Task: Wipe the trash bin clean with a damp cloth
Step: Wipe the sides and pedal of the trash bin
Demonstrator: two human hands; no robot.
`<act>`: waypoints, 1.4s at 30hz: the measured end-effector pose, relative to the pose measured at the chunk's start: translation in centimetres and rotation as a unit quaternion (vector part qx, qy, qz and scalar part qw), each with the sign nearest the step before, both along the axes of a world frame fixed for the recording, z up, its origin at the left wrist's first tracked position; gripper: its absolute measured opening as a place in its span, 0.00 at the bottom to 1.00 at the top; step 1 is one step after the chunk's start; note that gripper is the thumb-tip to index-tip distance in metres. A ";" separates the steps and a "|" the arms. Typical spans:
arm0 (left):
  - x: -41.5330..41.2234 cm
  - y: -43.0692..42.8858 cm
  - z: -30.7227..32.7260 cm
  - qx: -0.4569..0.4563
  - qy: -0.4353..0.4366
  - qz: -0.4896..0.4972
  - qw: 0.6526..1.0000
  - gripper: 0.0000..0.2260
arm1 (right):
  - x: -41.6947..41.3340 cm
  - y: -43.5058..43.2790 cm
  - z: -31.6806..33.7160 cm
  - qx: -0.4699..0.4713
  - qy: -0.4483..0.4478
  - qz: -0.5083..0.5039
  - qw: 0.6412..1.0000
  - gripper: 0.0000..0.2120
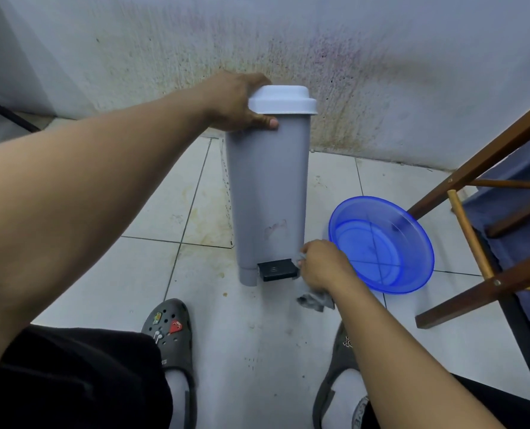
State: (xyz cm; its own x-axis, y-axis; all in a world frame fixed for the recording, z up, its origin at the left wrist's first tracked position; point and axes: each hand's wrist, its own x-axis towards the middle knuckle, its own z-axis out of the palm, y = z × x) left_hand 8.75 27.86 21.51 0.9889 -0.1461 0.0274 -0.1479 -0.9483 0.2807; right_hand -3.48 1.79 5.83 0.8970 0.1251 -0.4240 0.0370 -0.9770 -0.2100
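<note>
Wall: we see a pale painted wall (381, 57) filling the top of the view, blotched with brown and purplish stains that thicken toward its foot.
Floor: a white tiled floor (164, 274) runs from the wall to our feet, with yellowish marks along the grout to the left of the bin.
Frame: a dark brown wooden frame (474, 168) slants in from the right edge, with blue fabric behind its rails.
Bin: the tall grey plastic trash bin (268, 187) stands on the floor in the middle, close to the wall. It is capped by a pale rounded plastic lid (282, 100), and a faint reddish smear sits low on its front.
Basin: a translucent blue round plastic basin (412, 230) sits on the floor just right of the bin. We think there is water low inside it.
Clogs: we wear dark grey perforated clogs (169, 329) with small charms, one on each side of the bottom edge.
Left hand: our left hand (239, 102) grips the bin just under the lid, thumb across the front and fingers wrapped out of sight behind.
Right hand: our right hand (322, 264) is curled round the cloth and holds it against the bin's lower right corner.
Cloth: the crumpled grey cloth (316, 300) trails from under that hand down onto the floor.
Pedal: a black rectangular foot pedal (277, 270) juts from the bin's base, touching the cloth.
</note>
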 end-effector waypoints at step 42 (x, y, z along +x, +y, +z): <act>-0.4 0.0 0.1 -0.001 -0.012 0.006 1.000 0.38 | -11.8 6.4 -9.8 0.325 -0.074 -0.354 0.874 0.05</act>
State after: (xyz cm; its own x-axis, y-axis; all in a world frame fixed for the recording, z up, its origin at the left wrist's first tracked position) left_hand 8.39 27.89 21.57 0.9897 -0.1335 0.0510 -0.1425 -0.9496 0.2792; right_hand -15.29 8.23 -3.94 0.8864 -0.3119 -0.3421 -0.4541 -0.4425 -0.7733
